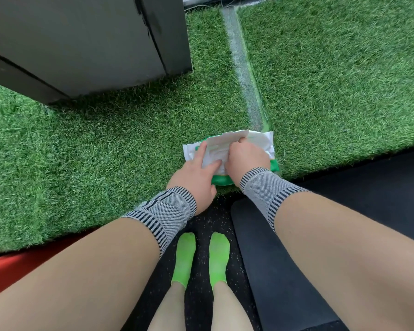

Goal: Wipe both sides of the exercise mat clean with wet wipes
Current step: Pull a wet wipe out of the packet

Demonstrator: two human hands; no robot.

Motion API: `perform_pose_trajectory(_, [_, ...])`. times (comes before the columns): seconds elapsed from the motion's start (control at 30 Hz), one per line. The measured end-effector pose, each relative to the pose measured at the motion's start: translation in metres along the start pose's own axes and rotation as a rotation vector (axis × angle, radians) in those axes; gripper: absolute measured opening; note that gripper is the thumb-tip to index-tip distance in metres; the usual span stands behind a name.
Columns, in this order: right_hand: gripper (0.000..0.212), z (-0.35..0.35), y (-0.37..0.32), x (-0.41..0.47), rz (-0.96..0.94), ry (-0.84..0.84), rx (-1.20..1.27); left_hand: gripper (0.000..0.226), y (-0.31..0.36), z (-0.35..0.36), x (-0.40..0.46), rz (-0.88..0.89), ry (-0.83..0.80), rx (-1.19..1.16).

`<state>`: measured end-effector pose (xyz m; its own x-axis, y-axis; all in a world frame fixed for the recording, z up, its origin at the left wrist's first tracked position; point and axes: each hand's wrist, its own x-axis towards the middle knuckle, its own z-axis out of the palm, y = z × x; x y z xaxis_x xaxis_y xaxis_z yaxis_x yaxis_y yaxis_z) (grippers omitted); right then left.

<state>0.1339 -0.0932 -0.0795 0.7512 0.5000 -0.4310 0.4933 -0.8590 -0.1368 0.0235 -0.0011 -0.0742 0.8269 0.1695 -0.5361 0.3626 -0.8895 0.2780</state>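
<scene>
I have the wipes pack [227,152] dead ahead on the turf, left hand [196,173] pressing it flat, right hand [245,161] pinching its raised flap [227,137], the mat [277,259] lying lengthwise under my right arm.

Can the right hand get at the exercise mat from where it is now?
Probably yes: the right hand pinches the wipes pack flap, and the exercise mat lies just beside it, nothing between.

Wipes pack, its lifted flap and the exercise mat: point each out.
wipes pack [265,142], head view, white top right of the hands.
lifted flap [227,137], head view, its upper part.
exercise mat [273,271], head view, bare black surface.
</scene>
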Motion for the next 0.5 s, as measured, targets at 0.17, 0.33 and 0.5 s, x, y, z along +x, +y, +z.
perform_pose_trajectory(0.17, [0.016,-0.012,0.016,-0.003,0.096,-0.063,0.506,0.065,0.002,-0.001,0.003,-0.018,-0.048,0.025])
perform_pose_trajectory(0.33, [0.021,-0.02,0.028,-0.016,0.187,0.02,0.874,0.064,0.001,0.0,0.002,-0.002,-0.033,0.013])
perform_pose_trajectory(0.5, [0.019,-0.021,0.031,-0.025,0.25,0.067,1.065,0.063,0.001,-0.001,0.002,0.006,-0.029,-0.021])
